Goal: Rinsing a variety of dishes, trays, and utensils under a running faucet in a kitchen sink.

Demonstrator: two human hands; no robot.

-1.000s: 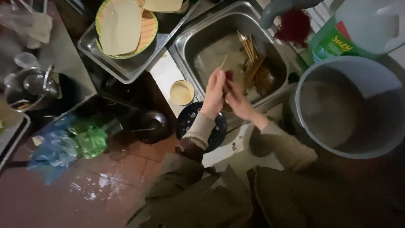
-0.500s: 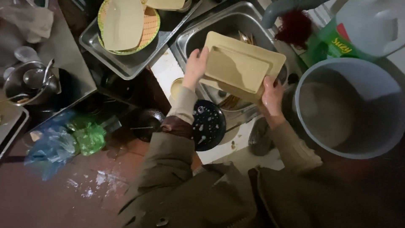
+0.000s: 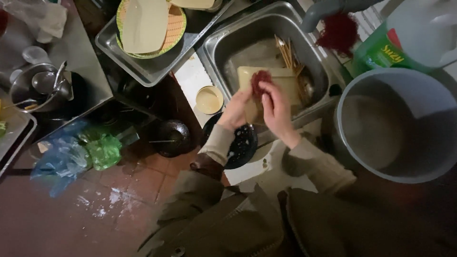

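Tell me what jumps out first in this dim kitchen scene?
Both hands meet over the steel sink: the left hand steadies a beige rectangular plate while the right hand presses a dark red scrubbing pad onto it. A big grey plastic bucket stands to the right, and wooden chopsticks lie in the sink.

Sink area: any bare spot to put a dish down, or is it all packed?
Bare steel shows in the tray corner below the round plate, and the white strip between tray and sink above the small bowl. The sink is crowded: rectangular plate, chopsticks, left hand, right hand with red scrubber.
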